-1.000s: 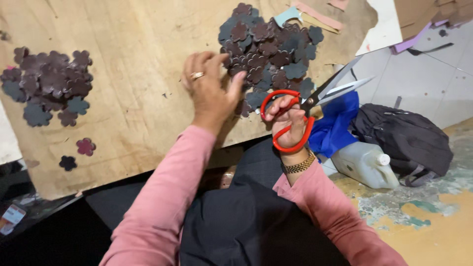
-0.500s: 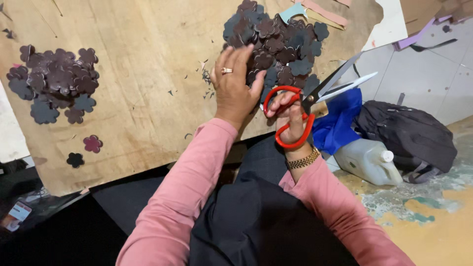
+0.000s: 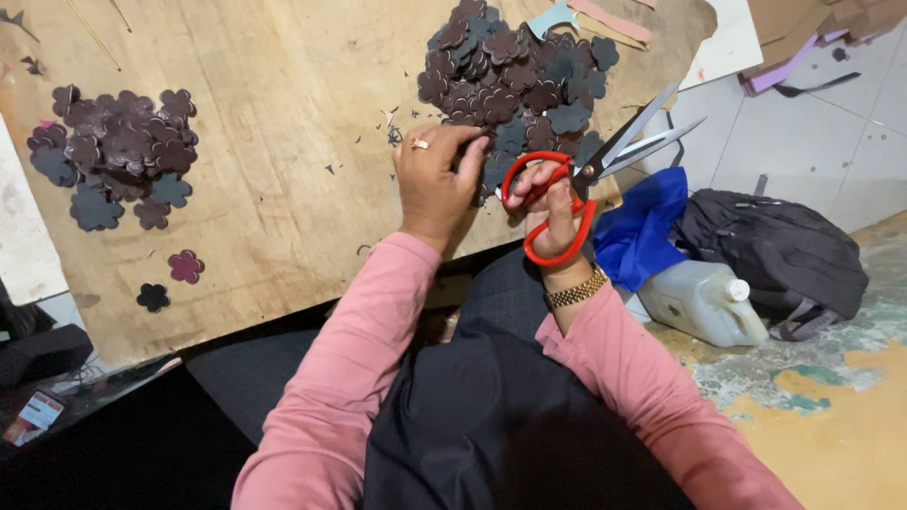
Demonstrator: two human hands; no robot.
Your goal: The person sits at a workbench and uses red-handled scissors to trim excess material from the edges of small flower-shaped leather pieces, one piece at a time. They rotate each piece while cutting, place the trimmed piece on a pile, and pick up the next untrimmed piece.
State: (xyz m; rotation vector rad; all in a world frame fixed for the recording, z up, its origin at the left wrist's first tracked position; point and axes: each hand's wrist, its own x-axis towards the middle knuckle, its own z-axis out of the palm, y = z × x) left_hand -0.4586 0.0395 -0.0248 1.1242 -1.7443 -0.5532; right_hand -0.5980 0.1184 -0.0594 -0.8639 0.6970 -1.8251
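Scissors (image 3: 590, 179) with red loop handles sit in the right hand (image 3: 553, 208), fingers threaded through the loops and closed around them, blades parted a little and pointing up and to the right, past the right edge of the board. The left hand (image 3: 436, 179) rests palm down at the near edge of the right-hand pile of flower-shaped cutouts (image 3: 515, 85), fingertips curled onto the pieces; whether it has one pinched cannot be told, since the fingers hide what lies under them

These cutouts look thin, flat and light, likely leather or stiff felt, so they should bend a little without creasing and slide easily over one another. A pinch at a petal edge, or a fingertip pressed down to drag one clear of the heap, seems the surest hold; the lobed outline offers plenty of places to catch. The scissors look heavy and rigid by comparison, best held by the loops as they are

A wooden board (image 3: 283, 142) carries everything, tilted across the lap, its near edge just in front of both wrists. A second pile (image 3: 118, 151) lies far to the left, with two loose flowers (image 3: 170, 281) nearer. Bare wood between the piles gives open room. To the right sit a blue cloth (image 3: 642, 236), a plastic jug (image 3: 704, 302) and a dark bag (image 3: 775, 250), close to the blade tips
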